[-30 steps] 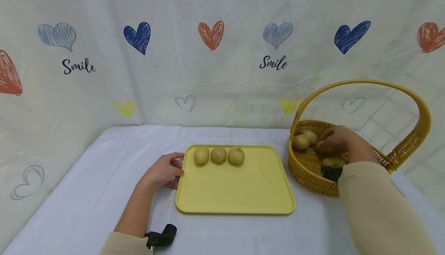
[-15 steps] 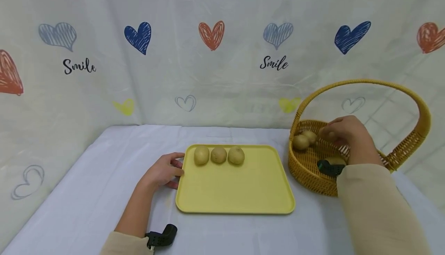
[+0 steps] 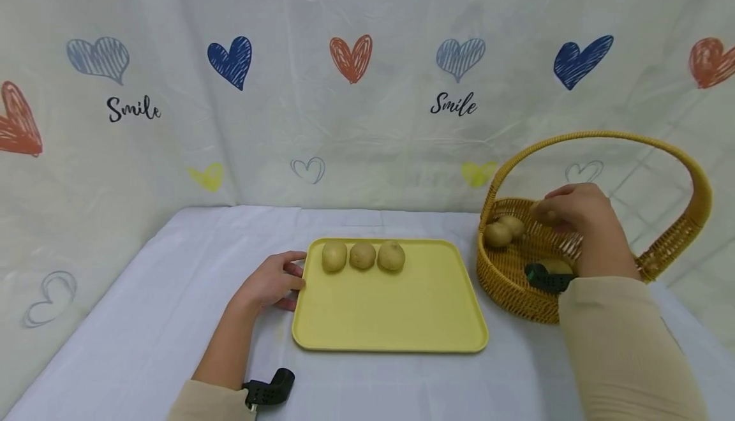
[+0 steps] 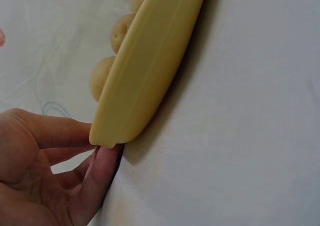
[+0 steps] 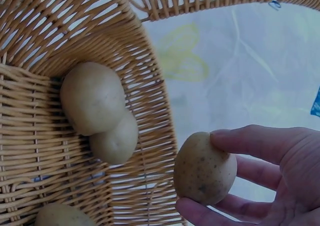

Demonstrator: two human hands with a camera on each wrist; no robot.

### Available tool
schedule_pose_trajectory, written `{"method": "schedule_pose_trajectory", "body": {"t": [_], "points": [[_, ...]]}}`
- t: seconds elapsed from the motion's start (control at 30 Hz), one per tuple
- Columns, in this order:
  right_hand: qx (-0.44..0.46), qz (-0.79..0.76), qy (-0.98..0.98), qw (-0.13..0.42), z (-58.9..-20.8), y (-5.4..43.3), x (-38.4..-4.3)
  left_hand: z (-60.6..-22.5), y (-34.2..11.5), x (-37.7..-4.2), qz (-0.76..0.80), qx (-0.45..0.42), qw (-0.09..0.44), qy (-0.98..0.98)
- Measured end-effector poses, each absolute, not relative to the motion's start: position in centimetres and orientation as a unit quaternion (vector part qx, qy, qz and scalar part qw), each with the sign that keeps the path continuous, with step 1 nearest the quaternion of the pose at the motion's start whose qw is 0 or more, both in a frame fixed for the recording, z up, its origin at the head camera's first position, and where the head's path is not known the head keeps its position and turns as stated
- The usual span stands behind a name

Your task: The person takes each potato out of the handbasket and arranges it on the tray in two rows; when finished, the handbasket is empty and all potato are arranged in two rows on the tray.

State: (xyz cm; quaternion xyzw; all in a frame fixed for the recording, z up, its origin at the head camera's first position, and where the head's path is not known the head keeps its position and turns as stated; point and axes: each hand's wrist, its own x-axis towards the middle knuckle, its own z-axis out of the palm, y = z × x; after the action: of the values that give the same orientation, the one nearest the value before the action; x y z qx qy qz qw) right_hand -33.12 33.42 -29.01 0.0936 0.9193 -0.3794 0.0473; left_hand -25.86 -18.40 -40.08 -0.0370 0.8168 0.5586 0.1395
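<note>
Right wrist view: one speckled potato (image 5: 200, 168), its long axis roughly upright there, is pinched in the right hand (image 3: 580, 209) over one basket (image 3: 508, 286) holding three potatoes (image 5: 92, 98). The left hand (image 3: 272, 282) grips one tray (image 3: 390, 319) bearing three more potatoes (image 3: 362, 256).

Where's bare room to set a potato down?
Free: yellow tray, nearward and right of its potato row; white cloth along the tray's near edge. Crowded: tray's left edge, by left hand; basket, two potatoes left, right hand by far rim.
</note>
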Motion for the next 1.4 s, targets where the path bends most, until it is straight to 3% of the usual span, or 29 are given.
{"method": "schedule_pose_trajectory", "body": {"t": [0.5, 1.1, 1.4], "points": [[0.128, -0.452, 0.882, -0.048, -28.0, 31.1, -31.5, -40.1, -18.3, -26.0, 0.565, -0.032, 0.140, 0.813], [0.138, -0.551, 0.817, -0.104, -29.9, 26.8, -29.0, -40.3, -18.9, -25.8, 0.567, -0.025, 0.139, 0.812], [0.108, -0.688, 0.708, -0.118, -29.9, 25.6, -27.3, -40.1, -18.6, -25.8, 0.565, -0.032, 0.141, 0.812]]}}
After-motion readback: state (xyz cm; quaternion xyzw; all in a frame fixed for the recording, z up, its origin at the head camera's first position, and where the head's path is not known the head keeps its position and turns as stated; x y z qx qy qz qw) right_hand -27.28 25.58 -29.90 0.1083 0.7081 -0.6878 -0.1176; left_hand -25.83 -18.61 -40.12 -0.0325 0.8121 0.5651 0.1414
